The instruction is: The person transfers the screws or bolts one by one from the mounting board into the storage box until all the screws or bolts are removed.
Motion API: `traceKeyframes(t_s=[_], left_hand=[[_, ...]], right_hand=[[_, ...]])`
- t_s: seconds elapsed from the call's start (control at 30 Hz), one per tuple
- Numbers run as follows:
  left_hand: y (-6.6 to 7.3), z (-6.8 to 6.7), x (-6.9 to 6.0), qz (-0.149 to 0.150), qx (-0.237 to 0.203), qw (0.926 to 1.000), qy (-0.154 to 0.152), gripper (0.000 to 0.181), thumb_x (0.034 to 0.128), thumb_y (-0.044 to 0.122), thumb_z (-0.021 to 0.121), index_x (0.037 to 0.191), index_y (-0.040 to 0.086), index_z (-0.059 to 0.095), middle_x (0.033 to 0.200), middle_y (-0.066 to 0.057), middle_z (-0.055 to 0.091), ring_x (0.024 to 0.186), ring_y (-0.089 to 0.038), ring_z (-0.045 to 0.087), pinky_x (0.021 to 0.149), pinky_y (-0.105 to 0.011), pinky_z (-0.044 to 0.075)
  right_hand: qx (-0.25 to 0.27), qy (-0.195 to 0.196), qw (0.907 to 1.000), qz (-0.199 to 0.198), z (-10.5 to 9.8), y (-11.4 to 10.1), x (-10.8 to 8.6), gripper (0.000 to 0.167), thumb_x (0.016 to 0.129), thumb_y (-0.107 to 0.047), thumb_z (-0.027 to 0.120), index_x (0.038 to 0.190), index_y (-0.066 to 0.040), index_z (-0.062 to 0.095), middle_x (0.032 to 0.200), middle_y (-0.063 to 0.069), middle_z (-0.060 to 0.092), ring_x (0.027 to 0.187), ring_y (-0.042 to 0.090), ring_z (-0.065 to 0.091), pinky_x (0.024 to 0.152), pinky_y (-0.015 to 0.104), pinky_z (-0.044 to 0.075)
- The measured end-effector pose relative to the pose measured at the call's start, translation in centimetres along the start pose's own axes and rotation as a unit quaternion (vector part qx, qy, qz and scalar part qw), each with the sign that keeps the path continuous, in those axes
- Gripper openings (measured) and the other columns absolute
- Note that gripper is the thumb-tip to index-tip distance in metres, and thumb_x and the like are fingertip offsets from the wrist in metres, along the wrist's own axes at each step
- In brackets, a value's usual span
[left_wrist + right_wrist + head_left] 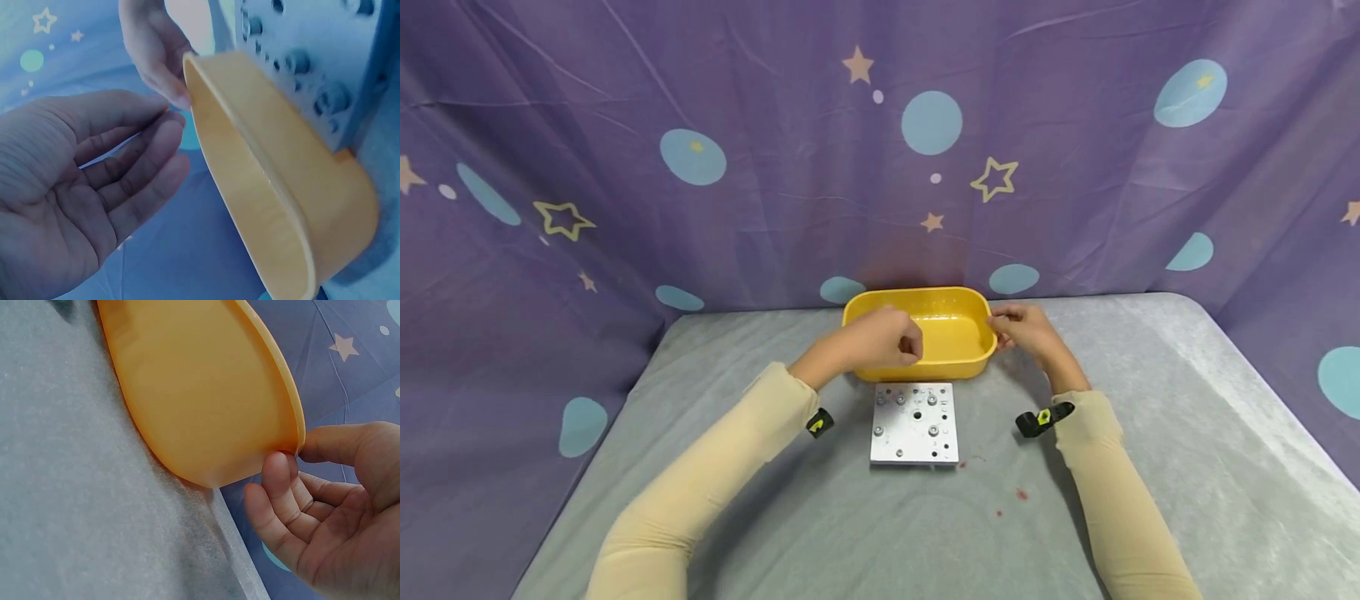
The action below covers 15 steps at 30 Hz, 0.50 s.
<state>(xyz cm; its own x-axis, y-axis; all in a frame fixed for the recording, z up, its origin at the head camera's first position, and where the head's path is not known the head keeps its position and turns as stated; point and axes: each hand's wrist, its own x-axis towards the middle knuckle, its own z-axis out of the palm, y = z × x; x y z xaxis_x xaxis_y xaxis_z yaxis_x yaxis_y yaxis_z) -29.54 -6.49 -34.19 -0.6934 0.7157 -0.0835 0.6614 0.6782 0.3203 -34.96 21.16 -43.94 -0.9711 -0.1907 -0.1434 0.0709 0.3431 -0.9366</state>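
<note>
A yellow plastic tray (955, 337) stands near the back of the table. My right hand (1026, 327) pinches its right rim between thumb and fingers, as the right wrist view also shows at the tray's edge (301, 425). Over the tray's left part hovers my left hand (883, 337), its fingers bent and the thumb tip against the index finger. In the left wrist view, the fingertips of the left hand (81, 181) hide whether something small lies between them. A silver metal plate (913, 446) with several holes and socket-head screws lies just in front of the tray.
A grey cloth covers the table (760, 533), with small reddish spots right of the plate. A purple curtain (805, 192) with stars and blue dots hangs directly behind the tray and along both sides.
</note>
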Motion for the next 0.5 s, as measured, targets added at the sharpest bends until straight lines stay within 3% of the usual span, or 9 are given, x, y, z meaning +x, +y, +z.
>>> traceKeyframes(t_s=[0.27, 0.5], left_hand=[[1.4, 0.7, -2.9, 0.027, -0.032, 0.9990, -0.015, 0.008, 0.0920, 0.008, 0.071, 0.087, 0.011, 0.077, 0.079, 0.006, 0.071, 0.072, -0.003, 0.061, 0.071, -0.018, 0.052], [1.8, 1.5, -4.4, 0.050, -0.056, 0.9969, -0.023, 0.007, 0.0914, 0.007, 0.071, 0.088, 0.009, 0.076, 0.082, 0.005, 0.071, 0.074, -0.002, 0.061, 0.073, -0.018, 0.053]], right_hand=[[0.006, 0.002, 1.0000, -0.001, 0.0, 0.2, 0.2, 0.048, 0.103, -0.021, 0.058, 0.138, 0.011, 0.054, 0.109, 0.020, 0.066, 0.069, 0.008, 0.062, 0.075, 0.034, 0.061], [0.002, 0.003, 1.0000, 0.000, 0.1, 0.2, 0.1, 0.048, 0.103, -0.021, 0.058, 0.138, 0.011, 0.054, 0.109, 0.020, 0.066, 0.069, 0.007, 0.063, 0.077, 0.035, 0.061]])
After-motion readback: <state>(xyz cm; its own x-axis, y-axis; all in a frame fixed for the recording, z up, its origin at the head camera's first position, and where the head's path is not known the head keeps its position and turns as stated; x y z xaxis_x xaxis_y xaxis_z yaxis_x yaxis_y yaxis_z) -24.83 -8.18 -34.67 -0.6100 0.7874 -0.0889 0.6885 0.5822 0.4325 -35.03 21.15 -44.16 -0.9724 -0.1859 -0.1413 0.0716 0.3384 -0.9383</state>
